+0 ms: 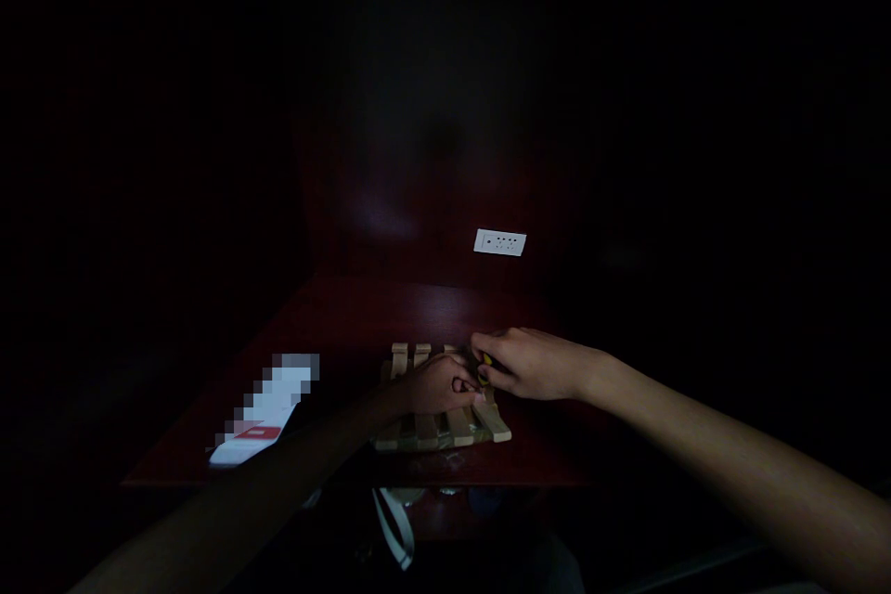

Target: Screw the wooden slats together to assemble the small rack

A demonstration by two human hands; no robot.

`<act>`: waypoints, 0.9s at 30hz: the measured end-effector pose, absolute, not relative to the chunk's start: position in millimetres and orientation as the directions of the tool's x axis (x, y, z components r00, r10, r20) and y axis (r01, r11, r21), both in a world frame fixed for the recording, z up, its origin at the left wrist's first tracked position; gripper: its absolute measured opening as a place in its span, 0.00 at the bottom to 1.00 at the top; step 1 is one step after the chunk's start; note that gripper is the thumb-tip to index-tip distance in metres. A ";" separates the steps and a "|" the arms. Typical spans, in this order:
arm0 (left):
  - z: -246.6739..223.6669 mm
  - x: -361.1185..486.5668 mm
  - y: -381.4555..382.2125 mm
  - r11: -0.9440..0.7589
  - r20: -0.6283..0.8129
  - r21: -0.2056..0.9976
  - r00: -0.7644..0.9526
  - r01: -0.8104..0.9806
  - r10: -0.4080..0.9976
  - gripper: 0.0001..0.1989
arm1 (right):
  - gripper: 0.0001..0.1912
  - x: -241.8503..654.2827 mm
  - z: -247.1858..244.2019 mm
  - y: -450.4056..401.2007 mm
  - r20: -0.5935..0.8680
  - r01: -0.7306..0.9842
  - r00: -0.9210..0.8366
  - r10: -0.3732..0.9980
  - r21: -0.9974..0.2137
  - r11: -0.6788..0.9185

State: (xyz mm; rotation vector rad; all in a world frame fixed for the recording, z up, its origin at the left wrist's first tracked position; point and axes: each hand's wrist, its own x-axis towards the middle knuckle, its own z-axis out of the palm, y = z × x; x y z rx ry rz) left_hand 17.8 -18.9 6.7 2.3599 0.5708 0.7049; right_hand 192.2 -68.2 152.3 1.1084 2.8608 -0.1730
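A pale wooden slatted piece (pixel 426 432) lies on the dark red table, its several slats running away from me over darker crosspieces. My left hand (pixel 438 385) rests across the slats with its fingers curled; the thumb side presses near the right-hand slat. Close beside it, my right hand (pixel 525 362) is closed on a small yellow-and-dark object (pixel 485 369) over the right end of the piece. Only a bit of yellow shows between the fingers, so its kind cannot be made out. The hands hide the middle and far right of the slats.
The dark red table (pixel 278 320) meets a back panel with a white socket plate (pixel 499 242). At the left lies a white sheet or packet (pixel 261 422) with a red patch, partly pixelated. A pale strap loop (pixel 395 529) hangs below the front edge. Surroundings are very dark.
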 end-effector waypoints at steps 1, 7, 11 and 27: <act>8.0 17.5 -19.3 -0.757 0.377 0.617 0.764 0.214 0.523 0.08 | 0.08 193.0 151.2 -66.8 -0.098 0.674 -0.739 0.667 -0.078 0.735; 6.1 15.4 -17.2 -0.780 0.353 0.579 0.790 0.237 0.502 0.11 | 0.09 198.2 148.5 -63.7 -0.095 0.665 -0.746 0.659 -0.066 0.744; 1.5 15.6 -15.4 -0.780 0.318 0.555 0.793 0.289 0.520 0.13 | 0.09 200.2 149.4 -64.2 -0.107 0.676 -0.735 0.670 -0.044 0.735; 3.1 16.4 -16.2 -0.777 0.321 0.557 0.786 0.295 0.528 0.09 | 0.09 199.9 149.7 -63.6 -0.104 0.681 -0.732 0.673 -0.072 0.729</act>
